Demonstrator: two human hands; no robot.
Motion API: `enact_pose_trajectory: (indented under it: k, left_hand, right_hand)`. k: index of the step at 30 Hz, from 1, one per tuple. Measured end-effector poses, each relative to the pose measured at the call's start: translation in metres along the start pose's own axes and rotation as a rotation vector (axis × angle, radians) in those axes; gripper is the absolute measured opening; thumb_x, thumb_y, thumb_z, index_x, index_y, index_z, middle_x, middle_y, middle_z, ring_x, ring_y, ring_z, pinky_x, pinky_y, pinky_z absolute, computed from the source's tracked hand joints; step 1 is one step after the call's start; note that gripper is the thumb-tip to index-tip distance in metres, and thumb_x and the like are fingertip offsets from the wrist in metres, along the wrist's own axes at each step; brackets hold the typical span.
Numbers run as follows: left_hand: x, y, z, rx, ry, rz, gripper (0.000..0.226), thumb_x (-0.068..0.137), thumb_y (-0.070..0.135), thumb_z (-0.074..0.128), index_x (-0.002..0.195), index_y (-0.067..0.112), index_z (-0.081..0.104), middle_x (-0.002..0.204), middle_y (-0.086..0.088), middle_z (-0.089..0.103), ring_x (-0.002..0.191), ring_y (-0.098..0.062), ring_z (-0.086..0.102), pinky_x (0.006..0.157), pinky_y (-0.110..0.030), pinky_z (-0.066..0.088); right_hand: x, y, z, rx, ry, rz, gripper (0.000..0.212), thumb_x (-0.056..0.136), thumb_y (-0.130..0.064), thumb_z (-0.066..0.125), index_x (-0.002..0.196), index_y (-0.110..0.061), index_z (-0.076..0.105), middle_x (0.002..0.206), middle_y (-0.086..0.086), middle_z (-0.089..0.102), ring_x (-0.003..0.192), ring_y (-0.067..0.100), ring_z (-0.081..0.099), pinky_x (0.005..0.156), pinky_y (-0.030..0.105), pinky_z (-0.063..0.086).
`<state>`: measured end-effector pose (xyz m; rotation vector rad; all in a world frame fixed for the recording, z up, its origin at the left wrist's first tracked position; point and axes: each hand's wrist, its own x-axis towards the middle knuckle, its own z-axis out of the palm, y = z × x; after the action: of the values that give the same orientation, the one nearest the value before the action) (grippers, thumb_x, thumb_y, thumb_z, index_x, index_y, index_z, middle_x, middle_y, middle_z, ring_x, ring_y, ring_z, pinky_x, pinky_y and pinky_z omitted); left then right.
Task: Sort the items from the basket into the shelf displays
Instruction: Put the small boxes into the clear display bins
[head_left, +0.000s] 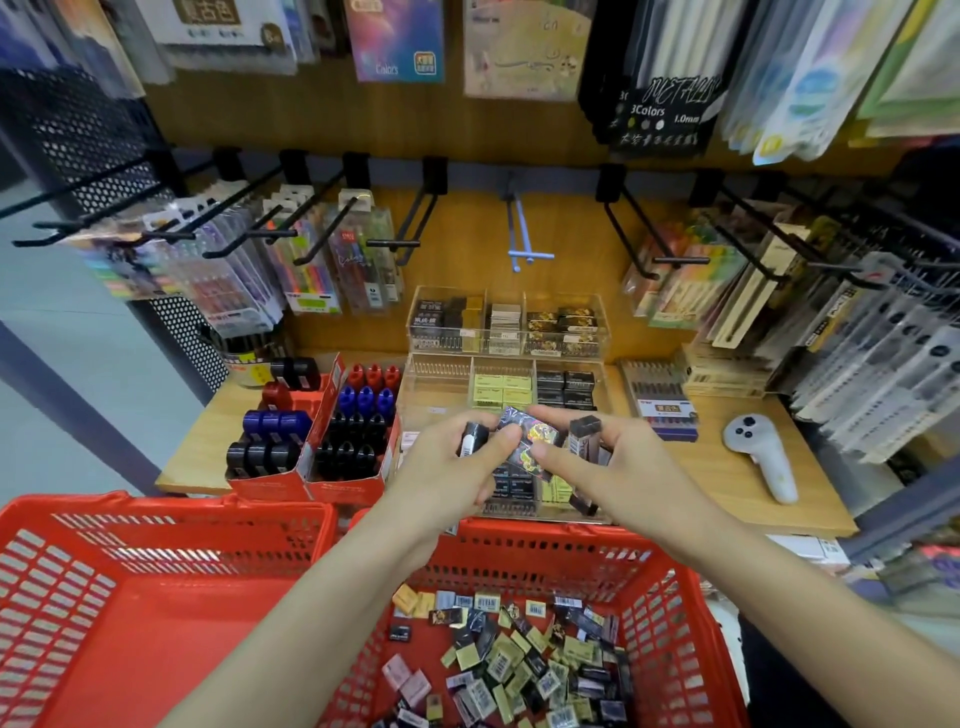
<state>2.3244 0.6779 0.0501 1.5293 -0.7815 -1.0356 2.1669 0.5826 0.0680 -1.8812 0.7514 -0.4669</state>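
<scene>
A red basket at lower right holds several small boxed erasers in black, gold and pink wrappers. Above it my left hand grips a small black-and-white eraser box. My right hand holds dark eraser boxes. Both thumbs pinch a shiny holographic eraser pack between the hands. Behind them, clear acrylic display trays on the wooden shelf hold sorted erasers: black, yellow and patterned ones in separate compartments.
A second red basket stands at lower left. Red cartons of black, blue and red items sit left of the trays. A white controller and a pen box lie on the shelf at right. Pegs with hanging pen packs line the back wall.
</scene>
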Motion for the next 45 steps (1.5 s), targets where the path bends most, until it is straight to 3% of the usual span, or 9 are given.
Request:
enact_pose_trajectory:
  k: [3, 6, 9, 14, 22, 26, 28, 31, 45]
  left_hand:
    - [0.016, -0.001, -0.001, -0.061, 0.041, -0.082, 0.024, 0.095, 0.036, 0.063, 0.111, 0.017, 0.064, 0.048, 0.009, 0.041, 0.038, -0.005, 0.035, 0.039, -0.016, 0.028]
    - [0.041, -0.001, -0.001, -0.069, 0.083, -0.13, 0.029, 0.095, 0.035, 0.063, 0.112, 0.012, 0.066, 0.05, 0.008, 0.044, 0.038, -0.003, 0.037, 0.038, -0.014, 0.028]
    - [0.068, 0.002, 0.001, -0.085, 0.124, -0.159, 0.028, 0.097, 0.032, 0.062, 0.112, 0.009, 0.064, 0.053, 0.005, 0.046, 0.039, -0.003, 0.039, 0.037, -0.014, 0.03]
    - [0.089, 0.001, 0.006, -0.084, 0.131, -0.168, 0.019, 0.096, 0.033, 0.063, 0.102, 0.015, 0.067, 0.051, 0.007, 0.046, 0.04, -0.003, 0.04, 0.039, -0.014, 0.03]
    - [0.057, -0.011, -0.014, -0.112, 0.136, -0.178, 0.019, 0.097, 0.033, 0.062, 0.099, 0.014, 0.064, 0.055, 0.008, 0.045, 0.04, -0.003, 0.036, 0.038, -0.015, 0.027]
    - [0.039, -0.011, -0.023, -0.091, 0.131, -0.177, 0.019, 0.1, 0.028, 0.058, 0.09, 0.012, 0.057, 0.057, 0.002, 0.042, 0.038, -0.005, 0.035, 0.037, -0.016, 0.026]
    - [0.026, -0.012, -0.025, -0.09, 0.131, -0.189, 0.018, 0.099, 0.028, 0.058, 0.091, 0.012, 0.057, 0.057, 0.002, 0.04, 0.037, -0.004, 0.035, 0.036, -0.016, 0.027]
    - [0.008, -0.008, -0.023, -0.088, 0.097, -0.167, 0.018, 0.1, 0.028, 0.058, 0.089, 0.013, 0.055, 0.052, 0.005, 0.039, 0.037, -0.005, 0.034, 0.037, -0.016, 0.027]
    - [-0.019, 0.005, -0.011, -0.178, -0.093, -0.064, 0.015, 0.102, 0.031, 0.053, 0.104, 0.018, 0.061, 0.053, 0.006, 0.039, 0.042, -0.007, 0.03, 0.042, -0.014, 0.025]
  right_hand:
    - [0.009, 0.01, -0.003, -0.238, 0.068, -0.04, 0.041, 0.089, -0.044, 0.065, 0.13, -0.04, 0.057, 0.087, -0.004, 0.065, 0.073, 0.001, 0.059, 0.077, 0.013, 0.042]
    - [0.027, 0.019, -0.008, -0.346, 0.097, -0.048, 0.037, 0.09, -0.047, 0.062, 0.126, -0.04, 0.055, 0.09, -0.001, 0.063, 0.065, -0.001, 0.055, 0.063, 0.006, 0.039]
    - [0.049, 0.026, -0.015, 0.048, 0.13, 0.17, 0.021, 0.092, -0.041, 0.064, 0.105, -0.025, 0.063, 0.065, -0.003, 0.061, 0.05, 0.003, 0.051, 0.054, 0.015, 0.043]
    - [0.069, 0.037, -0.021, 0.942, 0.072, 0.692, 0.021, 0.1, -0.035, 0.051, 0.096, -0.014, 0.052, 0.064, 0.001, 0.05, 0.053, 0.012, 0.045, 0.048, 0.023, 0.04]
    - [0.063, 0.03, -0.017, 1.212, -0.215, 0.724, 0.018, 0.101, -0.017, 0.036, 0.093, -0.007, 0.05, 0.074, 0.0, 0.035, 0.051, 0.01, 0.036, 0.064, 0.034, 0.05]
    - [0.048, 0.021, -0.012, 0.809, -0.105, 0.657, 0.023, 0.104, -0.017, 0.045, 0.105, 0.003, 0.056, 0.074, 0.005, 0.048, 0.05, 0.007, 0.031, 0.039, 0.018, 0.033]
    - [0.037, 0.013, -0.012, 0.537, -0.084, 0.529, 0.024, 0.101, -0.017, 0.051, 0.112, 0.003, 0.059, 0.08, 0.006, 0.063, 0.054, 0.008, 0.038, 0.043, 0.017, 0.03]
    - [0.018, -0.001, -0.013, 0.283, -0.11, 0.337, 0.017, 0.095, -0.024, 0.061, 0.105, -0.014, 0.071, 0.075, 0.003, 0.053, 0.063, 0.008, 0.043, 0.052, 0.02, 0.035]
    - [0.002, -0.012, 0.013, 0.32, 0.096, 0.117, 0.015, 0.091, -0.025, 0.068, 0.101, -0.032, 0.076, 0.074, -0.01, 0.066, 0.061, 0.006, 0.051, 0.049, 0.021, 0.037]
